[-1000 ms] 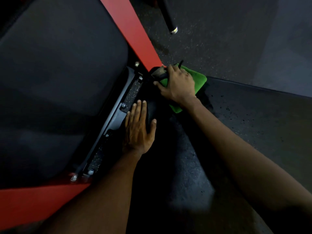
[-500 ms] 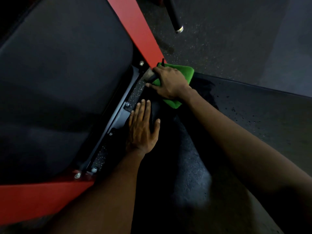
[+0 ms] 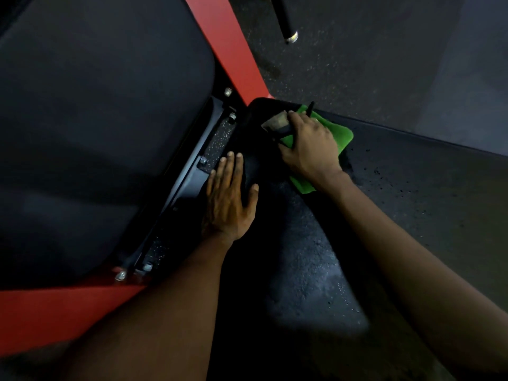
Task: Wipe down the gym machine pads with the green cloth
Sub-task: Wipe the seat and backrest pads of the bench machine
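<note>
My right hand (image 3: 310, 149) presses the green cloth (image 3: 339, 136) onto the far end of a low black pad (image 3: 255, 127), fingers curled over the cloth and over a small grey-tipped black object (image 3: 275, 123). Green fabric shows beyond my knuckles and below my wrist. My left hand (image 3: 229, 199) lies flat with straight fingers on the same pad's left edge, beside the bolted metal bracket (image 3: 209, 160). A large black seat pad (image 3: 96, 119) fills the left of the view.
The red frame beams (image 3: 233, 48) run diagonally past the pads, with another red beam (image 3: 55, 312) at the lower left. A black bar with a metal tip (image 3: 288, 31) hangs over the speckled rubber floor (image 3: 357, 64). A dark mat (image 3: 439, 202) lies to the right.
My right hand has slid the cloth first left toward the red beam, then back right and nearer to me. My left hand has stayed flat in place.
</note>
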Demonstrator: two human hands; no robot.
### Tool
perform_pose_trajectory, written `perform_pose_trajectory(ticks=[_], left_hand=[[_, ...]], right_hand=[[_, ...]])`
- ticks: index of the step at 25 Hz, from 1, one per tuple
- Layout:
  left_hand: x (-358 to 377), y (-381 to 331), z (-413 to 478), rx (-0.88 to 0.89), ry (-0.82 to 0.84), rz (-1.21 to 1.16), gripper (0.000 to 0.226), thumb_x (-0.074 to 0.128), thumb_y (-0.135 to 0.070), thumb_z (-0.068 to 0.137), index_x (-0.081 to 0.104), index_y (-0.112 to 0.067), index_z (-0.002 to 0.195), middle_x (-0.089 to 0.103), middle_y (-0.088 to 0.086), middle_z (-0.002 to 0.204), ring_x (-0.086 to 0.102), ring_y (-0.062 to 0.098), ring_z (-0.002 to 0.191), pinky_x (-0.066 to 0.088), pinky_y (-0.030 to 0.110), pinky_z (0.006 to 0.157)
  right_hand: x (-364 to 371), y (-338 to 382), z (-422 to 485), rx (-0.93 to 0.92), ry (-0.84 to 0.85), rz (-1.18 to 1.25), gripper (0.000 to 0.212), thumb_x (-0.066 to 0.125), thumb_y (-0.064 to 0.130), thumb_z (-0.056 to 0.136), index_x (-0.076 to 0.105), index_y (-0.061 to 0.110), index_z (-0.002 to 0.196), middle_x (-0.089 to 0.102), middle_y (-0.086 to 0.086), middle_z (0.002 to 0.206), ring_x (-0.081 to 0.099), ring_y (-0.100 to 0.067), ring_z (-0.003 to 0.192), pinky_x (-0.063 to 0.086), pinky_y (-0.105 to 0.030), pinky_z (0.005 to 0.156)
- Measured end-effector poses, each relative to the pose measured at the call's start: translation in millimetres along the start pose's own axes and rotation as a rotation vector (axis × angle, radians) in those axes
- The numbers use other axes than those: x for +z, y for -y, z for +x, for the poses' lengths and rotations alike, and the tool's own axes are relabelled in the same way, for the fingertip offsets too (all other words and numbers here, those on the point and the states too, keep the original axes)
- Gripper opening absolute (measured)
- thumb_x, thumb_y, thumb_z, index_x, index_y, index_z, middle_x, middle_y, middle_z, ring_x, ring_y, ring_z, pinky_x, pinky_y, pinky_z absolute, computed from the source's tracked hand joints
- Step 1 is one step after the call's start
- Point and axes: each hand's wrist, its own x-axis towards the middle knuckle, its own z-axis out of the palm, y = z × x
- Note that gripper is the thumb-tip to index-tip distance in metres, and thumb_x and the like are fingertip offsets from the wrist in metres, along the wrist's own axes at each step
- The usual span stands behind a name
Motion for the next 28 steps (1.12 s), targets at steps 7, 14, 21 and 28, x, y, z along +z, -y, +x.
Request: perform_pose_trajectory(ticks=[7,14,21,28], left_hand=[[0,1,0,0.000,-0.015,-0.014,0.070,0.026,-0.051,0.100,0.026,-0.012,0.158,0.022,0.009,0.166,0.017,0.020,0.154,0.015,0.042,0.125],[1,1,0,-0.014,-0.005,-0.027,0.070,0.026,-0.051,0.100,0.024,-0.013,0.159,0.019,0.007,0.167,0.015,0.019,0.154,0.016,0.044,0.125],[0,0,0,-0.012,0.000,-0.024,0.070,0.025,-0.051,0.100,0.024,-0.013,0.159,0.020,0.007,0.167,0.015,0.019,0.154,0.015,0.043,0.125],[1,1,1,-0.013,-0.001,-0.018,0.070,0.027,-0.050,0.100,0.026,-0.013,0.159,0.021,0.007,0.166,0.017,0.020,0.154,0.018,0.045,0.124]], right_hand=[[-4,18,30,0.033,0.071,-0.017,0.048,0.060,0.042,0.089,0.053,0.014,0.127,0.062,-0.012,0.127,0.059,-0.036,0.114,0.045,-0.041,0.091],[-10,-14,11,0.216,-0.109,-0.045,0.046,0.056,0.048,0.088,0.055,0.010,0.115,0.063,-0.013,0.118,0.059,-0.037,0.109,0.044,-0.044,0.092],[-10,-4,20,0.064,0.034,0.004,0.045,0.058,0.039,0.089,0.053,0.009,0.122,0.062,-0.015,0.121,0.059,-0.038,0.111,0.045,-0.044,0.089],[-1,10,23,0.004,0.014,-0.004,0.053,0.059,0.041,0.090,0.054,0.007,0.130,0.062,-0.016,0.124,0.057,-0.038,0.113,0.043,-0.042,0.094]])
